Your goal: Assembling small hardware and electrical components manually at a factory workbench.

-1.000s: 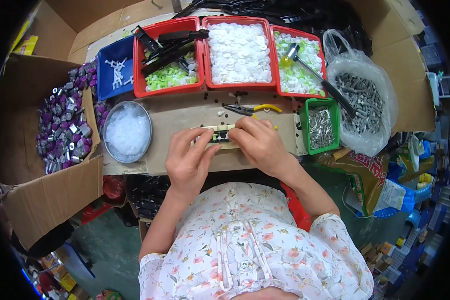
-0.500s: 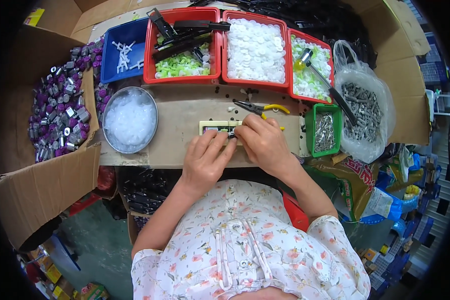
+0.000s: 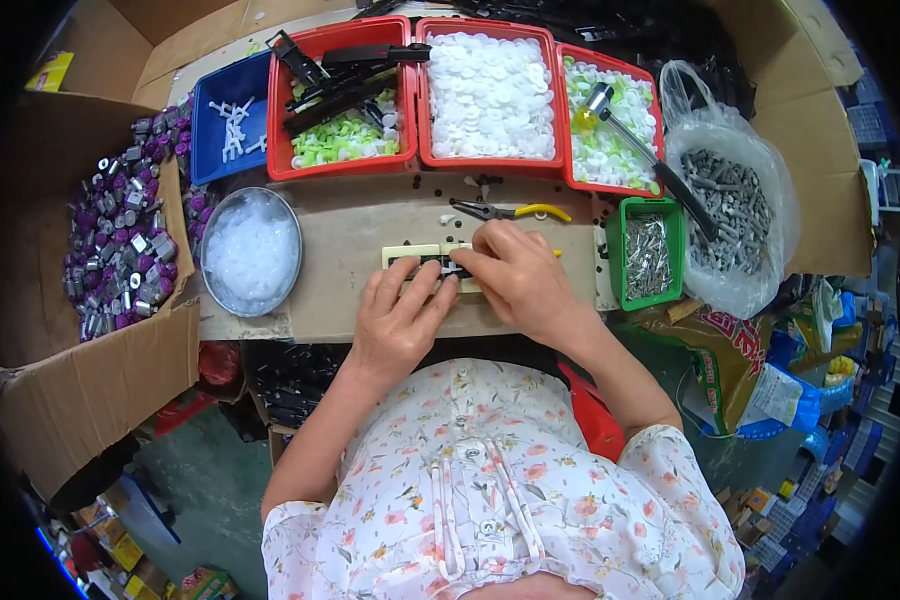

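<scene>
"Cream block (image 3: 402,250): where is it?"

"On the counter (image 3: 345,225), right in front of me, nearer than the yellow-handled pliers (image 3: 542,211)."

"And your hands?"

"My left hand (image 3: 398,325) lays slightly parted fingers over the block's near side. My right hand (image 3: 525,275) bunches its fingertips at the right part. I can't tell whether either pinches a piece; the fingers hide it."

"Either side?"

"Metal bowl (image 3: 297,240) on the left, green bin (image 3: 652,301) on the right."
</scene>
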`<act>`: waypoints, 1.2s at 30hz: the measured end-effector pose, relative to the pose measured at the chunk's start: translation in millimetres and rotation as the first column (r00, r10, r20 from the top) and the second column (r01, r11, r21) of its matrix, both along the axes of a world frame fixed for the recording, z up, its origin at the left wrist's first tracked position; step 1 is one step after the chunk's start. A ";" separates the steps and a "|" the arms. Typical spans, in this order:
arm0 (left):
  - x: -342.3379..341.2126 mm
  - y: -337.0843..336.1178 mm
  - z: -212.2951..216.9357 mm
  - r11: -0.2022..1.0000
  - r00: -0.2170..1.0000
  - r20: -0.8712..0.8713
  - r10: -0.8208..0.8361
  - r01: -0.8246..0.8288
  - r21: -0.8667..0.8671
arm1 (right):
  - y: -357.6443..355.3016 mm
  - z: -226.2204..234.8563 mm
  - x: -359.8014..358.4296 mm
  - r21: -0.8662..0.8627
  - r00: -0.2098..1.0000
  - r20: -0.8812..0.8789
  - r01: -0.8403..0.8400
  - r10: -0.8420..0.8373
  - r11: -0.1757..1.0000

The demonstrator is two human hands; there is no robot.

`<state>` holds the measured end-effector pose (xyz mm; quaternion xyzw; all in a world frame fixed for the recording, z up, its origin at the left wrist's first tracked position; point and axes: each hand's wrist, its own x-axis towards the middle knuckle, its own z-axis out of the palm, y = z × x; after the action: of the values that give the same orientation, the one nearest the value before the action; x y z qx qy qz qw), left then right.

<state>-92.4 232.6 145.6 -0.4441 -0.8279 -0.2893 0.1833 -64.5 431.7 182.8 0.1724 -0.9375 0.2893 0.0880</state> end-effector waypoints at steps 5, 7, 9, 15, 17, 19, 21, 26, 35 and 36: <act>-1.8 -1.7 -0.2 0.999 0.999 -0.001 -0.032 0.032 -0.006 | 0.6 -3.6 2.2 0.110 0.998 -0.037 -0.049 0.053 0.993; -3.0 -1.1 -2.1 0.999 0.999 0.004 -0.034 0.034 -0.004 | 2.9 -5.5 -3.4 0.112 0.997 -0.019 -0.074 0.077 0.991; -3.3 -2.0 -2.1 0.998 0.998 -0.005 -0.058 0.058 0.018 | 6.9 -4.0 -7.8 0.107 0.995 -0.004 -0.101 0.102 0.989; -4.6 -1.3 -5.2 0.997 0.998 -0.006 -0.069 0.069 0.025 | 9.1 -2.2 -13.0 0.161 0.976 0.020 -0.215 0.215 0.963; -7.2 0.7 -5.8 0.997 0.997 -0.010 -0.075 0.075 0.028 | 7.0 1.0 -12.6 0.180 0.982 0.046 -0.190 0.184 0.965; -11.8 3.3 -4.3 0.996 0.996 -0.016 -0.087 0.087 0.029 | 13.1 5.7 -12.3 0.192 0.986 0.067 -0.164 0.154 0.968; -12.5 1.0 -2.9 0.996 0.997 -0.021 -0.080 0.081 0.025 | 32.7 10.8 -15.0 0.075 0.990 -0.107 -0.086 0.093 0.993; -2.3 -6.1 9.8 0.999 0.999 0.019 -0.030 0.030 0.011 | 148.9 52.5 -8.2 0.179 0.898 -0.273 0.401 -0.346 0.898; -52.6 -33.1 44.8 0.990 0.993 0.078 0.083 -0.091 0.109 | 268.2 40.2 19.6 0.511 0.872 -0.093 0.456 -0.480 0.729; -66.0 -43.1 49.0 0.984 0.986 0.076 0.146 -0.153 0.096 | 265.7 41.0 17.1 0.552 0.861 -0.097 0.465 -0.500 0.692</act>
<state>-158.4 189.4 194.6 -0.3608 -0.8488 -0.3315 0.1985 -47.4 697.5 223.8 -0.0706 -0.9941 -0.0251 0.0779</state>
